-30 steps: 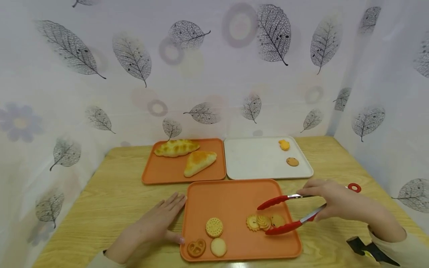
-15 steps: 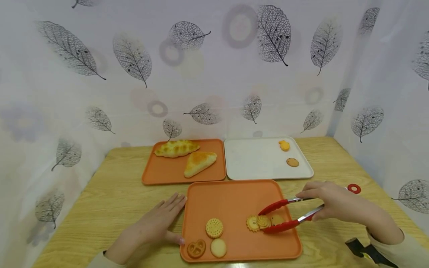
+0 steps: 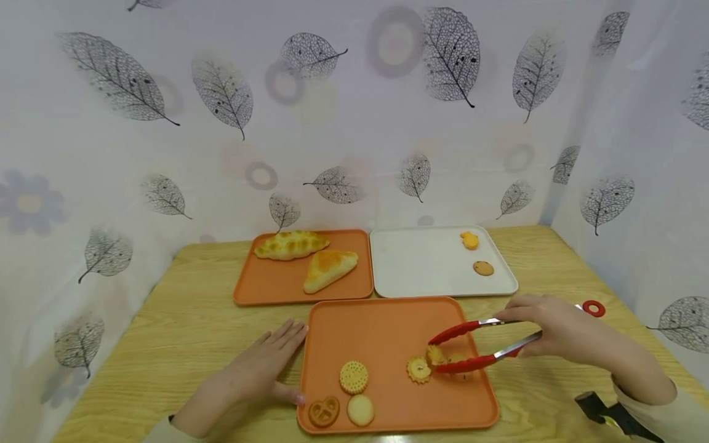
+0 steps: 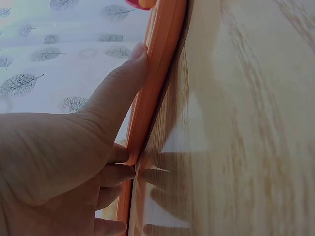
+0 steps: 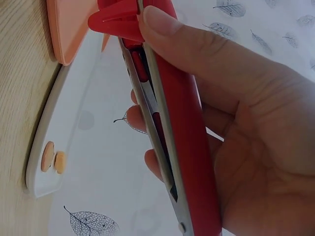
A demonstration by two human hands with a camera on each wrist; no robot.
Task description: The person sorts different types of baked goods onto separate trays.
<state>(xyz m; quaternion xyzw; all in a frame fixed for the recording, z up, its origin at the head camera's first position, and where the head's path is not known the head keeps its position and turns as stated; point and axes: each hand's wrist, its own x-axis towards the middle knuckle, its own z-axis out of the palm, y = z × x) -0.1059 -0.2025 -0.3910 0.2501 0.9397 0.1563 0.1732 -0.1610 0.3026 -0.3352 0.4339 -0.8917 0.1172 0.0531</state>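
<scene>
My right hand [image 3: 562, 326] grips red-tipped metal tongs [image 3: 468, 364], fingers and thumb curled round the handles, as the right wrist view confirms. Between the tong tips is a swirl cookie [image 3: 436, 355], looking tilted; a chip-dotted cookie [image 3: 457, 357] is partly hidden behind the lower arm. I cannot tell whether both are off the tray. A scalloped cookie [image 3: 418, 370] lies just left of the tips on the orange tray [image 3: 382, 326]. My left hand [image 3: 257, 366] lies with straight fingers against the tray's left rim; its thumb [image 4: 120, 83] touches that rim in the left wrist view.
On the near tray's left are a dotted round cookie [image 3: 354, 377], a pretzel [image 3: 324, 411] and a plain round cookie [image 3: 361, 410]. Behind stand an orange tray [image 3: 266, 286] with two breads [image 3: 331, 271] and a white tray [image 3: 421, 261] holding two small cookies [image 3: 484, 268].
The tongs first closed in on the cookies, then rose slightly. The swirl cookie has shifted up and away from the scalloped cookie. The left hand has stayed in place.
</scene>
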